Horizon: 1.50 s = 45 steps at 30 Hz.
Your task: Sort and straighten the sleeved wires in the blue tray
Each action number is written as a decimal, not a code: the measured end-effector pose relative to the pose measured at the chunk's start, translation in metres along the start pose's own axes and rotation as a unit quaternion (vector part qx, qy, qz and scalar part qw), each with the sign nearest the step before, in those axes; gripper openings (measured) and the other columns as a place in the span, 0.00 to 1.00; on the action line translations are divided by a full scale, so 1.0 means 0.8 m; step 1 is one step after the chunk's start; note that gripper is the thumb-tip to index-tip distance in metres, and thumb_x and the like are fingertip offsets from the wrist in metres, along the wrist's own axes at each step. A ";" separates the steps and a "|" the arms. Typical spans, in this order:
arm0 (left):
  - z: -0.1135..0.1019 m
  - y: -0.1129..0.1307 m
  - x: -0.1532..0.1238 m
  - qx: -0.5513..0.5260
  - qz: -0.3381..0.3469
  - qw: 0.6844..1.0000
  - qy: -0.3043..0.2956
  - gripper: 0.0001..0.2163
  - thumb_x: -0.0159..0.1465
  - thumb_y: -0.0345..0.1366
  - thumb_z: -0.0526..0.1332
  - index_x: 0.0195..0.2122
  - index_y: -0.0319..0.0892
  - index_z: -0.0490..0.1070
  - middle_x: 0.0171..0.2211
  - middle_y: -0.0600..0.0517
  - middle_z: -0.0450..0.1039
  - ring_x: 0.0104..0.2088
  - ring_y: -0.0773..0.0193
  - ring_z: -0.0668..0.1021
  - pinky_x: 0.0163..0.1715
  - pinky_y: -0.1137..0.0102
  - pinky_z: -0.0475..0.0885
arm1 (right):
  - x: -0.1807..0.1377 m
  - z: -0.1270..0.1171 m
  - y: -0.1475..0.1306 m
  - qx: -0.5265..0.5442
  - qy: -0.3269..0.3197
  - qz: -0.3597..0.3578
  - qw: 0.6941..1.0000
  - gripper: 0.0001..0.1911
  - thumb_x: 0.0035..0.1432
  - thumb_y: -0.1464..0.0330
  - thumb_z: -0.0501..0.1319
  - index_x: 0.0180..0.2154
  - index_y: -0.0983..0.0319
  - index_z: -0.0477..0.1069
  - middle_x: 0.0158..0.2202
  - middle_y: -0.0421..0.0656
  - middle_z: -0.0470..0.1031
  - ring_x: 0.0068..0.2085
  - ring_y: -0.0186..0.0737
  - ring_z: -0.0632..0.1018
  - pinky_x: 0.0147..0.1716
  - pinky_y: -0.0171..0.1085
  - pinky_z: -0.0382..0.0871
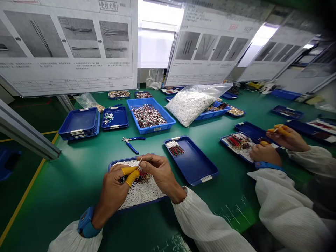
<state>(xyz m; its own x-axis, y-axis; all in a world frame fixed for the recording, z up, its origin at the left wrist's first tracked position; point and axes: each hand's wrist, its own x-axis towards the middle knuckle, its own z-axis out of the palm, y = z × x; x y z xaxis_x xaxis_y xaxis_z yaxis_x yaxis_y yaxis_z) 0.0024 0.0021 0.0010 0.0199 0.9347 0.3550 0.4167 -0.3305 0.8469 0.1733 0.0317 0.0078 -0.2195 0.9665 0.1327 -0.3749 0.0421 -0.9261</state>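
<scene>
Yellow-tipped, the left hand (113,187) is pressing its fingers (132,177) together, hold hidden, against a slim white piece (140,161) the right hand (159,173) is pinching above a blue tray (144,203); a hanging sheet (69,63) is reading “受控文件.”

- On the green flat table (78,178), near centre: blue shallow plastic tray (143,203); thin white tubes (144,194) in it, red-and-black thin wires (144,177) on top.
- Right of that: blue rectangular plastic tray (195,157); white-tipped wire row (176,150) in its far left part.
- Beyond near tray: blue-handled metal pliers (127,140).
- Far left: stacked blue plastic trays (78,119); right of stack, small blue plastic tray (121,118); then deep blue plastic bin (157,130).
- Right of bin: clear plastic bag (189,106).
</scene>
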 end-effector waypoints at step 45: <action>0.000 -0.005 -0.003 0.104 0.087 0.990 0.026 0.08 0.59 0.28 0.65 0.37 0.47 0.80 0.36 0.53 0.82 0.40 0.55 0.81 0.46 0.55 0.72 | -0.002 0.004 0.002 -0.029 -0.014 0.013 0.999 0.11 0.51 0.62 0.75 0.26 0.62 0.80 0.26 0.40 0.76 0.27 0.34 0.74 0.25 0.33 0.70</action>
<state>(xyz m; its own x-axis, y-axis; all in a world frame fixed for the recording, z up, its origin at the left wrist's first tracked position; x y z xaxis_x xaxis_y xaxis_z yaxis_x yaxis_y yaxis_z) 0.0007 0.0008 -0.0031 0.0631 0.8562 0.5128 0.5886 -0.4469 0.6737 0.1702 0.0293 0.0074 -0.2533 0.9604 0.1163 -0.3155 0.0316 -0.9484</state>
